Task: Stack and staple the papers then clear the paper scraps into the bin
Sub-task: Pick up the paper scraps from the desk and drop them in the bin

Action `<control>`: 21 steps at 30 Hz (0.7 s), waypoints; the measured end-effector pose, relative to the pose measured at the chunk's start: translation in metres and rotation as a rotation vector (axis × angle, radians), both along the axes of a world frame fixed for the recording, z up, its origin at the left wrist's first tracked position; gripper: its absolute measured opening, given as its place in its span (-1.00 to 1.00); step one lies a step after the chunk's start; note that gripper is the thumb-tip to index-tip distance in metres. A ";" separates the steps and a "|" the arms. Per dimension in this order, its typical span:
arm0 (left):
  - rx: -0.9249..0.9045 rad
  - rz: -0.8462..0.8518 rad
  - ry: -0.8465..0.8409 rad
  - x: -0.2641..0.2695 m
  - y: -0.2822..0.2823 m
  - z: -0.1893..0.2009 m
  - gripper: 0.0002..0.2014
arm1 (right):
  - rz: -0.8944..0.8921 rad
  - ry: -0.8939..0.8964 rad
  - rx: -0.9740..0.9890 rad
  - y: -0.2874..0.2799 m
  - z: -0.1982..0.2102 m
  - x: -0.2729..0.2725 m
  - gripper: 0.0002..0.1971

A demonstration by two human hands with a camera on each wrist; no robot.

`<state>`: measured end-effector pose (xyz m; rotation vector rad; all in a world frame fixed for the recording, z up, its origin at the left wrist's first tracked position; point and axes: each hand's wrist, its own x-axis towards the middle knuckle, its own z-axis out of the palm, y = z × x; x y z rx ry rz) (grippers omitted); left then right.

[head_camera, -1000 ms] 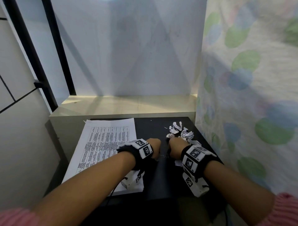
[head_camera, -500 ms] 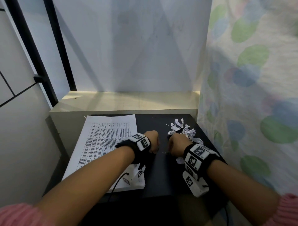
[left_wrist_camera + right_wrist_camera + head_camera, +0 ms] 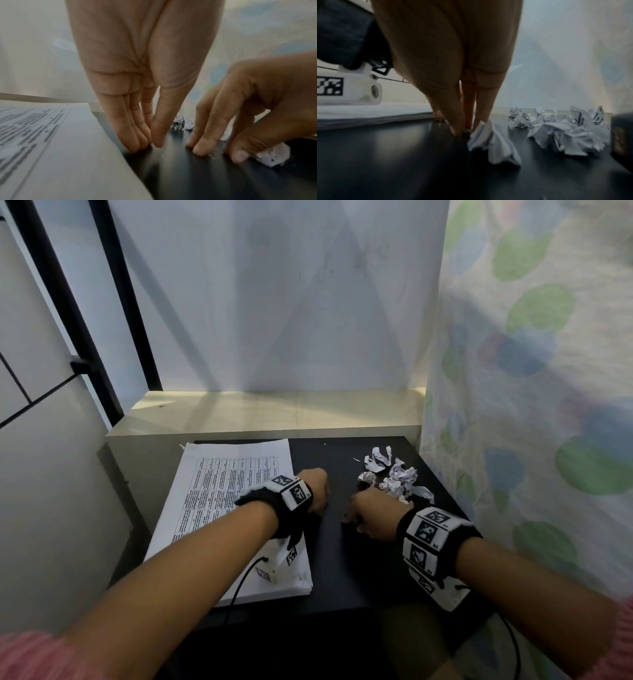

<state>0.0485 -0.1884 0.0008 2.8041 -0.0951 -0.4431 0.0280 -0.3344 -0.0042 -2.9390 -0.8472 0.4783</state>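
Observation:
A stack of printed papers (image 3: 222,508) (image 3: 51,148) lies on the left of the black table (image 3: 342,570). Crumpled paper scraps (image 3: 390,474) (image 3: 565,129) are heaped at the back right. My left hand (image 3: 315,491) (image 3: 150,144) points down beside the stack's right edge, its straight fingers and thumb bunched with the tips on the table. My right hand (image 3: 370,515) (image 3: 214,151) (image 3: 462,129) pinches a tiny pale bit against the table. One crumpled scrap (image 3: 493,146) (image 3: 272,158) lies against its thumb side. No bin or stapler shows.
A spotted curtain (image 3: 531,405) hangs along the table's right side. A cream ledge (image 3: 274,412) and a white wall close off the back. In the right wrist view a dark blurred block (image 3: 621,135) sits at the right edge. The table's front edge is near my forearms.
The two hands, nearly touching a second ago, have drawn apart, leaving a gap of bare table. The papers and the scrap heap have not moved.

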 end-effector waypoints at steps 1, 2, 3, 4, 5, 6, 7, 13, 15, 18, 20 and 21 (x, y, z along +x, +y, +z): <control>0.005 -0.003 0.006 -0.001 -0.001 0.000 -0.62 | -0.005 -0.005 0.008 0.000 -0.002 0.000 -0.67; 0.009 -0.004 0.013 -0.001 -0.001 0.001 -0.61 | -0.019 -0.014 0.022 -0.001 -0.003 -0.001 -0.70; 0.009 -0.005 0.019 -0.001 -0.002 0.002 -0.61 | -0.040 -0.023 0.041 -0.002 -0.005 0.000 -0.72; 0.005 -0.007 0.027 0.000 -0.002 0.002 -0.60 | -0.058 -0.029 0.067 -0.002 -0.006 0.000 -0.74; -0.001 -0.010 0.034 0.000 -0.002 0.002 -0.60 | -0.070 -0.035 0.095 -0.003 -0.006 0.000 -0.75; -0.002 -0.012 0.038 0.000 -0.002 0.003 -0.60 | -0.078 -0.038 0.121 -0.003 -0.005 0.000 -0.76; -0.003 -0.015 0.036 0.001 -0.001 0.003 -0.60 | -0.081 -0.039 0.141 -0.004 -0.004 0.001 -0.76; 0.008 -0.037 0.009 0.007 -0.001 0.005 -0.66 | -0.050 -0.023 0.217 -0.004 0.006 0.002 -0.79; -0.004 -0.045 -0.018 0.014 -0.002 0.010 -0.74 | -0.045 -0.026 0.219 -0.004 0.007 0.004 -0.79; -0.034 -0.067 -0.086 0.028 -0.008 0.020 -0.64 | -0.049 -0.044 0.196 -0.003 0.004 0.004 -0.78; -0.044 -0.113 -0.110 0.037 -0.017 0.027 -0.63 | -0.049 -0.046 0.193 -0.003 0.001 0.004 -0.76; -0.034 -0.142 -0.112 0.041 -0.022 0.029 -0.62 | -0.049 -0.041 0.198 -0.004 0.000 0.004 -0.75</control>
